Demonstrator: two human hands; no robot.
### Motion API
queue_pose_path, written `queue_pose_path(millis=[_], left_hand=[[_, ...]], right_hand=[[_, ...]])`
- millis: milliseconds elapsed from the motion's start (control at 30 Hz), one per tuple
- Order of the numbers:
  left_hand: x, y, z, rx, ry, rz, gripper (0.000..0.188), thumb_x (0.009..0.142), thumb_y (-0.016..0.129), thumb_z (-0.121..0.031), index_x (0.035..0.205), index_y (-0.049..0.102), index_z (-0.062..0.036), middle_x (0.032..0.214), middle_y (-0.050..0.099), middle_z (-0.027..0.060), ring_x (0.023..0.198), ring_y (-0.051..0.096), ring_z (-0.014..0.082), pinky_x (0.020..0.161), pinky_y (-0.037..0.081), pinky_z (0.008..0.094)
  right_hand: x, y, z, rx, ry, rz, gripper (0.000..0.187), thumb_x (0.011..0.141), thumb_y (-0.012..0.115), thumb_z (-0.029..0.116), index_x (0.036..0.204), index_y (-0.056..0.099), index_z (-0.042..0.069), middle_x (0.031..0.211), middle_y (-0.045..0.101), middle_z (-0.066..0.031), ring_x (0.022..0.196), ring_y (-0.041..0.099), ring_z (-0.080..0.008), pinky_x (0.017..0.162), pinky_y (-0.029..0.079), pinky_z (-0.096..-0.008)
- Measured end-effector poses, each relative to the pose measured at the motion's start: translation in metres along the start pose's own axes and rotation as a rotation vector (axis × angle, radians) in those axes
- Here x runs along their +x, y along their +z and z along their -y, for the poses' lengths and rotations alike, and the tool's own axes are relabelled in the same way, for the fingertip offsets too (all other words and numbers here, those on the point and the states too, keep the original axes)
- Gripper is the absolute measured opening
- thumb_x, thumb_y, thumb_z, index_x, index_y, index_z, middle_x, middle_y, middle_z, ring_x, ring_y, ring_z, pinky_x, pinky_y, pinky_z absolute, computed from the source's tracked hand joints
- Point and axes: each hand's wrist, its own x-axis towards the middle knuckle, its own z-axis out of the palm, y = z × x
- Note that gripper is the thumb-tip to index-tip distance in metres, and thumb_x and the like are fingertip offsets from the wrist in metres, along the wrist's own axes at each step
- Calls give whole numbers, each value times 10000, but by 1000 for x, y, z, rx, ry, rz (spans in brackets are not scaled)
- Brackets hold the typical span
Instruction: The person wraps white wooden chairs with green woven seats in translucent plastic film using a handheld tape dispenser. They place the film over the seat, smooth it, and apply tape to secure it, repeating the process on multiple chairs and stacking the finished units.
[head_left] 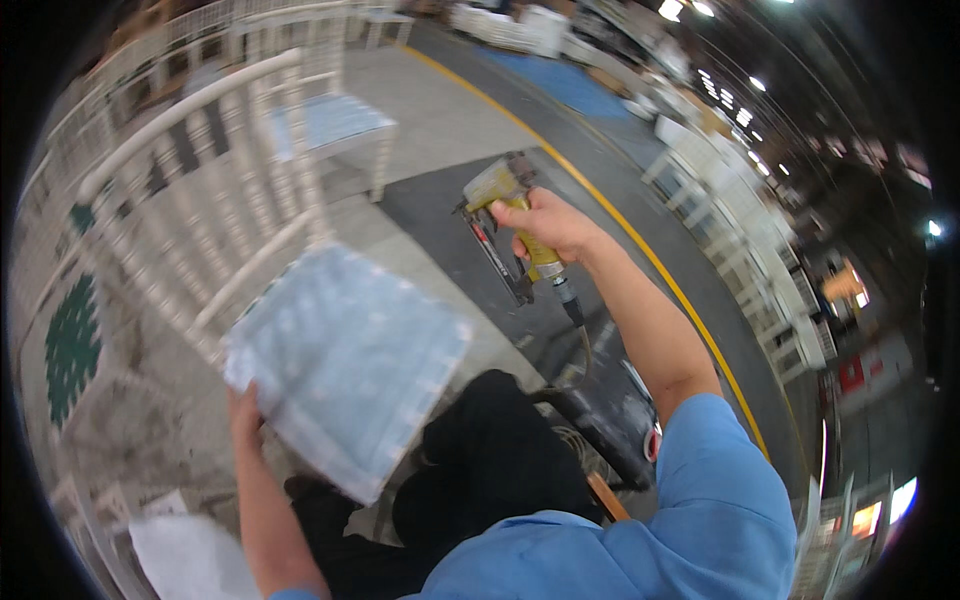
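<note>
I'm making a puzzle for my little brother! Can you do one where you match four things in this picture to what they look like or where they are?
Things:
1. Hand tool with a hose
2. Chair seat
3. Chair back
4. Painted stripe

Clues:
A. White, with spindles
B. Held in the right grip
C. Long, thin and yellow
D. Pale blue, with the left grip at its edge

Right pairs:
1-B: hand tool, right grip
2-D: chair seat, left grip
3-A: chair back
4-C: painted stripe
</note>
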Motion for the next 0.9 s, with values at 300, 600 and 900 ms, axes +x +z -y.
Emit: queue_pose_path(millis=[300,600,900], left_hand=[[-110,76,-14,269,-41,-190,696,1034,665,-157,1645,336,-104,1412,620,161,1177,660,289,891,573,458],[-213,115,32,473,33,-393,729,955,736,-172,1569,436,79,1493,577,284,1333,608,355,1141,451,411],[-203,85,-100,173,178,-184,454,1093,610,-217,1470,579,34,1282,701,169,1150,678,224,999,545,358]], right_hand=[[-187,-163,-269,576,383,-343,474,967,803,453,1189,606,82,983,692,-89,626,657,-181,542,565,-371],[-215,-138,-415,654,512,-198,424,1013,740,455,1188,657,78,923,706,-75,681,686,-257,609,594,-439],[-204,-37,-284,-355,-41,-620,453,838,826,136,1245,674,7,1166,679,-219,1089,660,-431,926,540,-490]])
